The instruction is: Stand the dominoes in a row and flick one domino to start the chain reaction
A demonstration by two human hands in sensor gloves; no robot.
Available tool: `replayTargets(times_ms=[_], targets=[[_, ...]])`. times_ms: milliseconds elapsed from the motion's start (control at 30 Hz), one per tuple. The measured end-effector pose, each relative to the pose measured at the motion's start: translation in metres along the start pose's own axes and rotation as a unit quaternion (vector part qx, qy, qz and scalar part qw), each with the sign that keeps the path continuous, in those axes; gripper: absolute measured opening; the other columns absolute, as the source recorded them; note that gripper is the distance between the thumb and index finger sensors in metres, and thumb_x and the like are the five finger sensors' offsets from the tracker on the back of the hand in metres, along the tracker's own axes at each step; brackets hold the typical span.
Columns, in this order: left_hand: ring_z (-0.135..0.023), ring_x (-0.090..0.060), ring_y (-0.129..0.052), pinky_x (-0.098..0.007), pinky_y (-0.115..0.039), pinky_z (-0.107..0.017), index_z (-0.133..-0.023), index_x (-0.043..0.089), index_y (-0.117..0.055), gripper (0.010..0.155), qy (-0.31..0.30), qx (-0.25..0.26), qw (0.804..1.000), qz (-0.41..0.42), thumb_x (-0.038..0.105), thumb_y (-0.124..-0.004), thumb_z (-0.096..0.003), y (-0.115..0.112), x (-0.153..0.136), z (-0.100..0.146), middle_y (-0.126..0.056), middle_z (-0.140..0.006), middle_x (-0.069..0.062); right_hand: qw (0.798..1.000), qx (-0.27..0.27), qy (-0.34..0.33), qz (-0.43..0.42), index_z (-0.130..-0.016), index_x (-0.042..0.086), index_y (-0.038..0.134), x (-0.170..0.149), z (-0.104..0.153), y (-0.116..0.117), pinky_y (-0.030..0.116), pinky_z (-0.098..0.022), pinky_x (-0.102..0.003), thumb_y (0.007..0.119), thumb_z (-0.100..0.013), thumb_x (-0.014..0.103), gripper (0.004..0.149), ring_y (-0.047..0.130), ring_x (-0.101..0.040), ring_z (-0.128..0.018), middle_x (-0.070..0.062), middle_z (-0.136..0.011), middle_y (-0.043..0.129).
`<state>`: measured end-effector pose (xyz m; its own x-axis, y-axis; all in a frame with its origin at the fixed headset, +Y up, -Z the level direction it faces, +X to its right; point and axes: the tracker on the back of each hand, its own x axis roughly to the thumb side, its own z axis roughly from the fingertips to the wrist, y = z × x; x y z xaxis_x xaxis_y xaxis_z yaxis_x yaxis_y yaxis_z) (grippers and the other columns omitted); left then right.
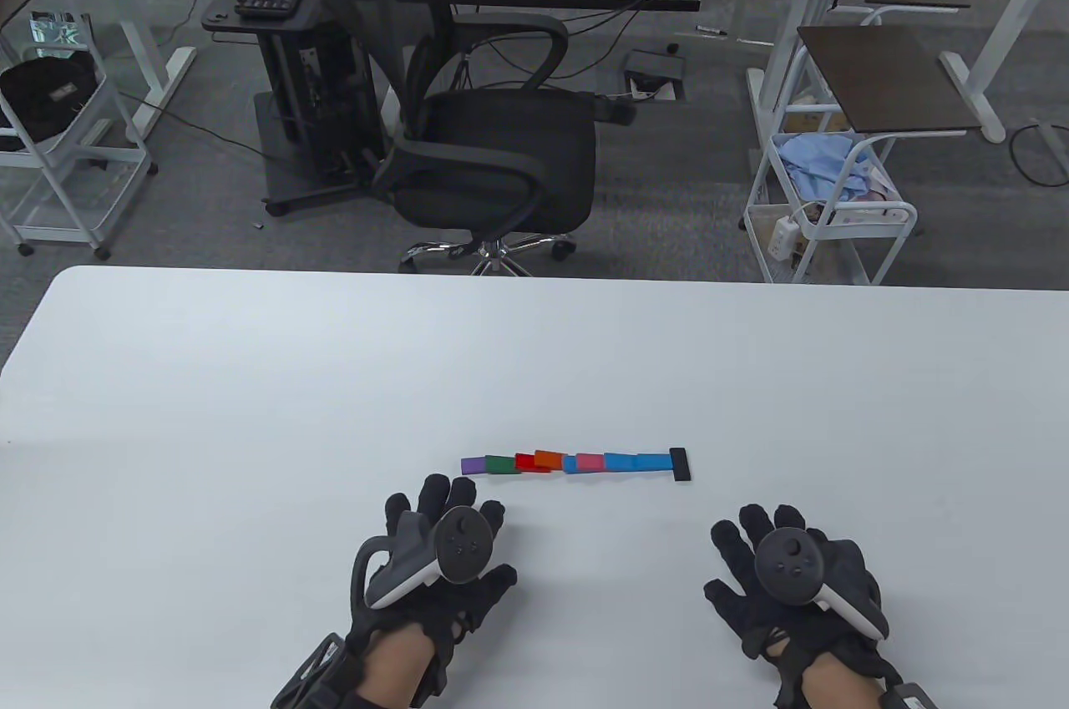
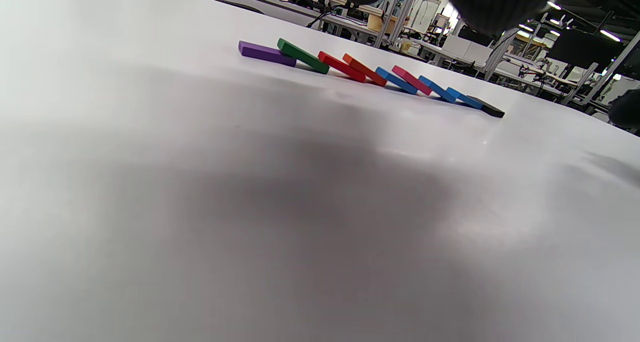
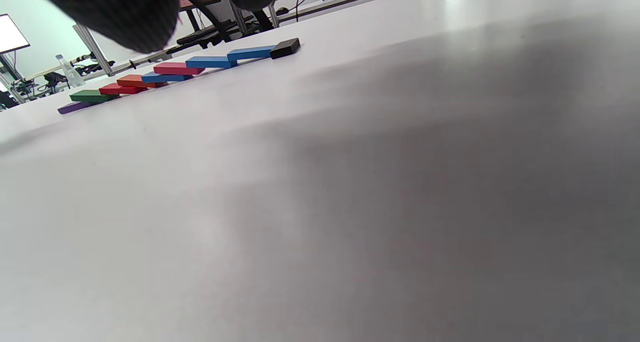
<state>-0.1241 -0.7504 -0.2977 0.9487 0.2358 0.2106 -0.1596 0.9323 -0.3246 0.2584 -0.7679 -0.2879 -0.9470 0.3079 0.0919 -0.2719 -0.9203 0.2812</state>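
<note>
A row of several coloured dominoes [image 1: 576, 463] lies toppled on the white table [image 1: 250, 375], each leaning on its neighbour. It runs from a purple one [image 1: 473, 464] on the left to a black one [image 1: 681, 464] on the right. The left wrist view shows the same fallen row [image 2: 370, 74], the right wrist view shows it too [image 3: 175, 71]. My left hand [image 1: 451, 517] rests flat on the table just below the purple end, fingers straight, holding nothing. My right hand [image 1: 764, 529] lies flat below and right of the black domino, fingers spread, empty.
Beyond the table's far edge stand a black office chair [image 1: 493, 149], a black keyboard stand [image 1: 284, 32] and a white wire cart [image 1: 827, 200].
</note>
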Motion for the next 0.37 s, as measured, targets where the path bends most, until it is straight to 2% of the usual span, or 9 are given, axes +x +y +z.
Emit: replayTargets(times_ms=[367], targets=[[-0.107, -0.038, 0.001, -0.071, 0.0, -0.066, -0.108, 0.029, -0.034, 0.076, -0.006, -0.001, 1.0, 0.0, 0.061, -0.062, -0.0452, -0.0009, 0.001, -0.0004, -0.006, -0.117, -0.009, 1.0, 0.004, -0.002, 0.0, -0.104, 0.031, 0.035, 0.0013, -0.0005, 0.0015, 0.005, -0.07, -0.066, 0.069, -0.052, 0.055, 0.067, -0.001, -0.048, -0.099, -0.01, -0.116, 0.016]])
